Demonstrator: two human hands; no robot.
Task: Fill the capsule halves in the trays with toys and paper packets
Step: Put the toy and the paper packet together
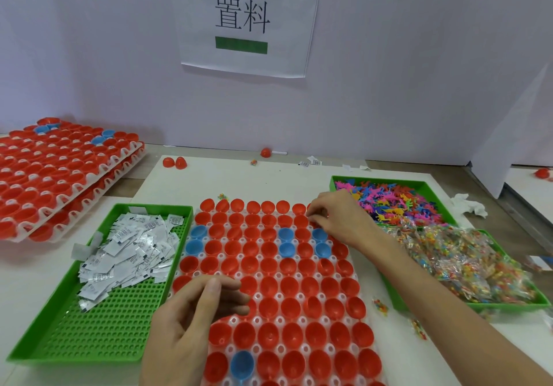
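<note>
A clear tray (279,297) in front of me holds rows of red capsule halves (291,285) and a few blue ones (285,249); the halves I can see into look hollow. My left hand (191,317) hovers over the tray's near left part, fingers loosely extended to the right, nothing visible in it. My right hand (338,218) reaches to the tray's far right corner, fingertips curled down onto the capsule halves there; what they hold is hidden. White paper packets (131,245) lie in a green tray (98,334) on the left. Colourful toys (389,203) fill a green tray (425,185) on the right.
Stacked trays of red capsule halves (59,170) sit at the far left. A green tray (508,303) of small clear bags (466,263) stands at the near right. Loose red halves (175,162), stray packets (311,161) and a crumpled tissue (469,206) lie by the back wall.
</note>
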